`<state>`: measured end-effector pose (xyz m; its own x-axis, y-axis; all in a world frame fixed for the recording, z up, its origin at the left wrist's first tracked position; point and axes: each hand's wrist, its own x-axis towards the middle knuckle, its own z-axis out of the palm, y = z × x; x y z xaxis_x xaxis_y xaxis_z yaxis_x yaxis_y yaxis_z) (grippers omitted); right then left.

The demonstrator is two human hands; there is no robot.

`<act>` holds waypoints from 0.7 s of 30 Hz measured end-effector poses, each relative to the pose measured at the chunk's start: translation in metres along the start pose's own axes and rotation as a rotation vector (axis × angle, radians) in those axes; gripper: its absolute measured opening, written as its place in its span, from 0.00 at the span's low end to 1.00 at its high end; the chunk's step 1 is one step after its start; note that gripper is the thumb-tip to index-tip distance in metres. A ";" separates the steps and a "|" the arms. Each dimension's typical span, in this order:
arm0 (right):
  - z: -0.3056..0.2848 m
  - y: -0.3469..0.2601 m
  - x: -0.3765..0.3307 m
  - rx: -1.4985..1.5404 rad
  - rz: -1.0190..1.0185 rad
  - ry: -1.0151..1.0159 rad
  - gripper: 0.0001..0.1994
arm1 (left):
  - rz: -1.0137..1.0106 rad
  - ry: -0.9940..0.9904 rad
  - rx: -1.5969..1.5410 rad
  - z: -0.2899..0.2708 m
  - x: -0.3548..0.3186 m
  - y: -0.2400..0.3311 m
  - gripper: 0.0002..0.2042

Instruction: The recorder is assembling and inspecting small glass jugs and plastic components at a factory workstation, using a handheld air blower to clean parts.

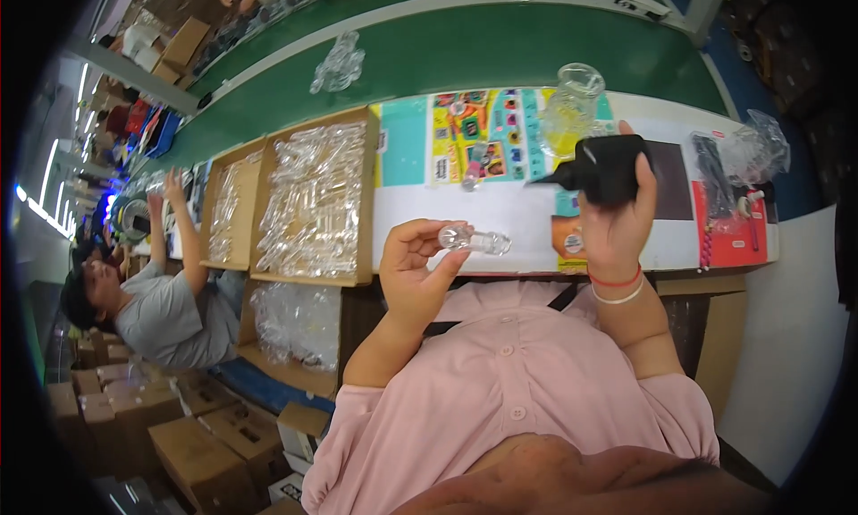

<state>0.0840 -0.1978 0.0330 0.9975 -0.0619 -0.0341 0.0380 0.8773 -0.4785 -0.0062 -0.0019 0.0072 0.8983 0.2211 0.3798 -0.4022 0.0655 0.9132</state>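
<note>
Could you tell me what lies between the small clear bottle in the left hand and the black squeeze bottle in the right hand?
Nothing: in the head view only bare white tabletop shows between the clear bottle and the black bottle, whose nozzle points left.

I am seeing both forearms coming up from the lower edge, elbows bent. My left hand is turning palm-up, with thumb and fingertips pinching closed in front of the chest. My right hand is rising higher, its back facing me, fingers wrapping tightly in a full grip. The right wrist is wearing a red band and a white band.
</note>
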 end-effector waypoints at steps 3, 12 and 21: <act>-0.054 -0.021 0.042 0.042 -0.099 -0.113 0.20 | -0.245 0.001 -0.166 0.002 0.005 -0.011 0.15; -0.173 -0.065 0.154 -0.840 -0.475 0.386 0.13 | -0.569 -0.071 -0.460 0.031 0.023 -0.039 0.16; -0.114 -0.063 0.116 -1.934 -1.035 -0.114 0.13 | -0.784 -0.113 -0.700 0.067 0.042 -0.077 0.10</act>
<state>0.1902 -0.3144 -0.0406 0.6719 0.0216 0.7403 0.3908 -0.8595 -0.3295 0.0739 -0.0626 -0.0371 0.9480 -0.2151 -0.2348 0.3170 0.7056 0.6338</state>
